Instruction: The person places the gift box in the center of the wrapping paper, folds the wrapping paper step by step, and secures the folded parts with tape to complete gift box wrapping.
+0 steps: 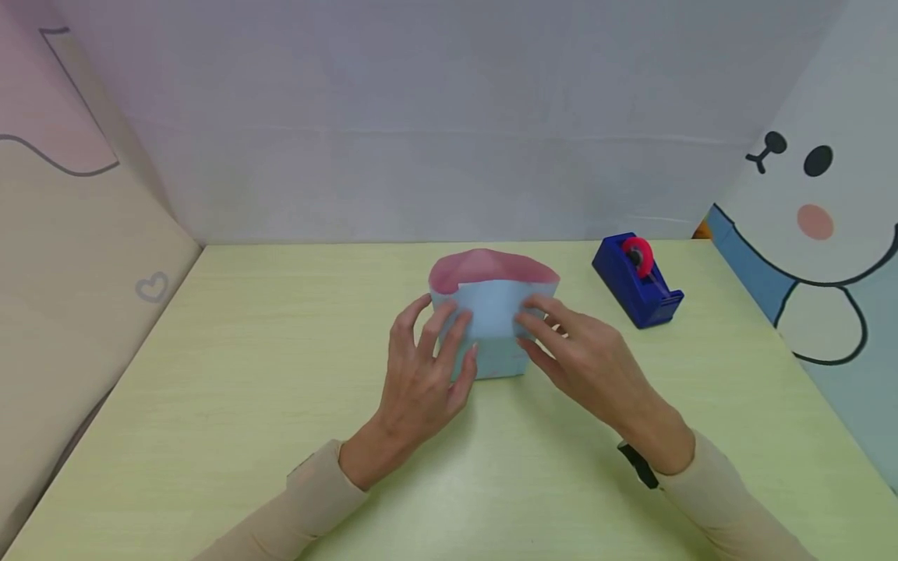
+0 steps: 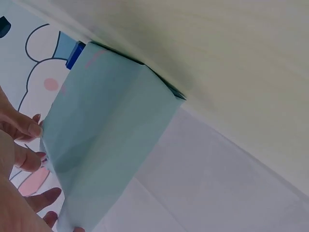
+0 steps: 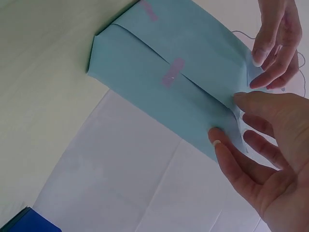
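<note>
fingers [image 2: 44, 198] at blue paper bag [image 2: 108, 128]

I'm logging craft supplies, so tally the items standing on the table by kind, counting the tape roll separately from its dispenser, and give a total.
Paper bag: 1
Tape dispenser: 1
Red tape roll: 1
Total: 3

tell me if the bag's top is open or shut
Open: in the head view the bag gapes at the top, its pink inside showing above the blue front. Whether anything is in it, I cannot tell.
</note>
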`<state>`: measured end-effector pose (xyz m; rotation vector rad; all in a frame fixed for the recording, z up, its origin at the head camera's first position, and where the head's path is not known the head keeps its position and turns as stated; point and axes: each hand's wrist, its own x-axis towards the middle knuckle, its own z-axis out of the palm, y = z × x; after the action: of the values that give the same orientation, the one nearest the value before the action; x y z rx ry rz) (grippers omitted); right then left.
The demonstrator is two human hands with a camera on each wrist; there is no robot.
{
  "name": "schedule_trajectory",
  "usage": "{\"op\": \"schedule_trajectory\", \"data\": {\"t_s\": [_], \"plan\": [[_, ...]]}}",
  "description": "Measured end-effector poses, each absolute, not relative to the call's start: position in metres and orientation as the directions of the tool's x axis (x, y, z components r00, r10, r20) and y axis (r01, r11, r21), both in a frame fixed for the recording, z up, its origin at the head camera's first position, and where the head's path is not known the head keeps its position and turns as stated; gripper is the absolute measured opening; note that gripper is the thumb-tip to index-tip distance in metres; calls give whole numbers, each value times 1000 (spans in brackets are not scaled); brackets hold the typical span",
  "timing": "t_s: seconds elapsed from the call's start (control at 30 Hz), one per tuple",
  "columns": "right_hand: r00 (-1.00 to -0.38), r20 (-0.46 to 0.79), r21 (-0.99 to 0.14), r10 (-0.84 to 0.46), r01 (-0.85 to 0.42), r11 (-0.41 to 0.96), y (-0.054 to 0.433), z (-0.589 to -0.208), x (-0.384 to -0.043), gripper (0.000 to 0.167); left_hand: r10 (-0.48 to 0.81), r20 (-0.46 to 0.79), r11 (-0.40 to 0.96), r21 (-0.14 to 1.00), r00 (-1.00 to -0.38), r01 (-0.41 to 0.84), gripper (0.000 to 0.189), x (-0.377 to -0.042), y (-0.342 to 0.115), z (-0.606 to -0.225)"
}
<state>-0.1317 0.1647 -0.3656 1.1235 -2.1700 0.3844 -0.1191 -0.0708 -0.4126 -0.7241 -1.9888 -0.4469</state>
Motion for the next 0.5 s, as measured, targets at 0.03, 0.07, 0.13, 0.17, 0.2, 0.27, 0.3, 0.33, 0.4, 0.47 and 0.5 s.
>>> {"op": "schedule_trajectory", "data": {"t_s": [0.03, 0.07, 0.13, 0.17, 0.2, 0.27, 0.3, 0.33, 0.4, 0.47, 0.5], "plan": [[-415, 666, 42, -620, -809, 586, 165, -366, -132, 55, 311, 869, 759, 16, -385, 651, 38, -119, -71, -413], [-415, 663, 42, -624, -811, 584, 165, -367, -132, 56, 314, 867, 760, 15, -387, 650, 38, -119, -71, -413], [-413, 658, 44, -629, -813, 580, 164, -368, -133, 58, 319, 862, 762, 15, -394, 648, 38, -119, -72, -413], [-414, 656, 42, -631, -815, 578, 164, -368, -133, 58, 320, 860, 762, 14, -396, 647, 37, -119, -72, -413], [-415, 654, 41, -633, -816, 577, 164, -369, -133, 59, 323, 857, 763, 16, -402, 646, 37, -119, -72, -413], [-419, 648, 38, -636, -816, 576, 165, -370, -134, 59, 331, 846, 765, 18, -417, 643, 36, -119, -72, -412], [-422, 646, 35, -636, -816, 577, 165, -371, -134, 59, 336, 841, 765, 19, -424, 643, 36, -119, -72, -412], [-425, 643, 33, -637, -816, 577, 165, -371, -134, 59, 340, 835, 766, 21, -432, 643, 35, -118, -72, -411], [-433, 637, 28, -638, -814, 580, 165, -372, -134, 59, 345, 825, 766, 28, -448, 643, 34, -118, -72, -410], [-441, 632, 21, -637, -812, 583, 165, -373, -134, 59, 348, 817, 765, 36, -460, 643, 33, -118, -73, -410], [-445, 630, 18, -637, -811, 585, 166, -374, -134, 59, 348, 813, 765, 41, -466, 643, 33, -118, -73, -410]]}}
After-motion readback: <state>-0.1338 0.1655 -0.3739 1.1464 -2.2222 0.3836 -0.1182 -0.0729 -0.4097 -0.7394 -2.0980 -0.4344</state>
